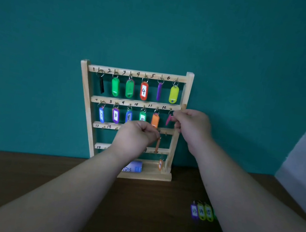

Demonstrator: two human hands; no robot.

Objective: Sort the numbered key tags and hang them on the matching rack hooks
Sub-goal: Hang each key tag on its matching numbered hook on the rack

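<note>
2 tags pinched, pink tag (168, 119) by right hand (192, 126), orange tag (157, 145) by left hand (135, 137); missing hook 12 (171, 111) could drop the pink tag.

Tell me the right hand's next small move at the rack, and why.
Probably seat the ring of the pink tag fully on hook 12, then let go. The right hand pinches that tag right at the hook, whether it's hooked is unclear, and the left hand holds an orange tag.
</note>
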